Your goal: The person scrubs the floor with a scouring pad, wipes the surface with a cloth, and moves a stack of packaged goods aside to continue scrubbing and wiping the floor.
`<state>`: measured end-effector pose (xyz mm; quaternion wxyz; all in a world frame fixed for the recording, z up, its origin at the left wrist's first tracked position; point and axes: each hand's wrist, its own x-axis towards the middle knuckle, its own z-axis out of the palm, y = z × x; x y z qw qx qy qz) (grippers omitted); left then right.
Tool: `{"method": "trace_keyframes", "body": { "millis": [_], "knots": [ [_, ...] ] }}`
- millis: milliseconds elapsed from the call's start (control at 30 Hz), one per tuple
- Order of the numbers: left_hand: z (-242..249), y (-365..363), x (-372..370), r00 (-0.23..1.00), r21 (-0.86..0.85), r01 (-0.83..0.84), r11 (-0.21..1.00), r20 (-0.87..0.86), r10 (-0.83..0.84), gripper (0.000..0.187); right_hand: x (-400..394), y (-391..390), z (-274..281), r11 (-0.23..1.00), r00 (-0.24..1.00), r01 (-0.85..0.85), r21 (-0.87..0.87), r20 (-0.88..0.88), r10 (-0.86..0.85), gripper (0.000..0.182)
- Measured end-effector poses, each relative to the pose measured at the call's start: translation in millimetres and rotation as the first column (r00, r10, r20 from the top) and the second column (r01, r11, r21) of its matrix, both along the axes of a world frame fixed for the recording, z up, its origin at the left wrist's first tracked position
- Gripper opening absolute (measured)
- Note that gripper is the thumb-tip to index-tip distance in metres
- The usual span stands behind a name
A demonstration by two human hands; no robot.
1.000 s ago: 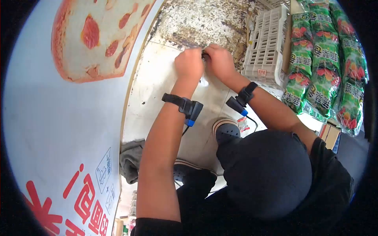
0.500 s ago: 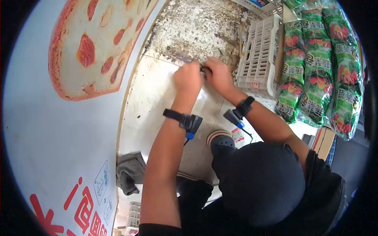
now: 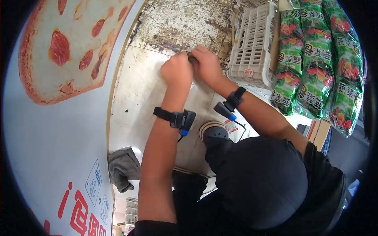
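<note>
My left hand (image 3: 176,70) is closed, knuckles up, over the pale tiled floor (image 3: 132,92) near the edge of a dirty, peeling patch (image 3: 181,23). Close beside it on the right, my right hand (image 3: 206,65) has its fingers curled. A small dark thing shows between the two hands, partly hidden by the fingers and too small to name. Black straps with small devices sit on both forearms.
A white plastic crate (image 3: 252,43) stands right of my hands, with green printed packs (image 3: 313,59) beyond it. A white panel with a food picture (image 3: 59,129) runs along the left. A grey cloth (image 3: 124,167) and a clog (image 3: 214,133) are lower down.
The view has shifted, so the surroundings and both hands appear further left and slightly higher. My hands remain close together with curled fingers at the edge of the dirty patch.
</note>
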<state>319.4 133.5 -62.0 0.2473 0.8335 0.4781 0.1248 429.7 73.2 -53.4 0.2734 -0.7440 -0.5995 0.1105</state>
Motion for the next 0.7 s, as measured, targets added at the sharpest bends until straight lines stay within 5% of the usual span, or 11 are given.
{"method": "trace_keyframes", "body": {
  "millis": [200, 333, 400, 500, 600, 700],
  "knots": [
    [-10.0, -58.3, -26.9, 0.999, -0.007, -0.041, 0.999, -0.007, 0.04, 0.011, -28.3, -41.9, -0.6, 0.999, 0.994, 0.002, -0.052, -0.106, -0.007, 0.008],
    [7.6, 2.6, -28.7, 0.969, 0.012, -0.167, 0.986, -0.18, 0.167, 0.009, -31.3, 19.2, -18.2, 0.994, 0.997, -0.075, 0.082, -0.018, 0.077, 0.009],
    [6.6, 35.5, -41.8, 0.958, 0.028, -0.275, 0.961, -0.071, 0.276, 0.006, -31.1, 60.5, -24.4, 0.974, 0.982, -0.184, 0.135, -0.01, 0.187, 0.009],
    [-0.6, 32.9, -45.9, 0.968, -0.067, -0.252, 0.965, 0.004, 0.253, 0.012, -26.2, 53.0, -18.3, 0.965, 0.975, -0.223, 0.137, 0.041, 0.219, 0.008],
    [-5.4, -14.9, -24.9, 0.989, -0.191, -0.148, 0.97, -0.004, 0.15, 0.018, -13.3, -8.9, -8.7, 0.996, 0.996, -0.087, 0.037, 0.016, 0.086, 0.01],
    [-4.0, -63.6, 4.2, 0.999, -0.165, -0.02, 0.986, 0.027, 0.025, 0.007, 7.7, -65.2, -3.5, 0.999, 0.994, -0.014, -0.051, 0.111, 0.02, 0.012]
  ]
}}
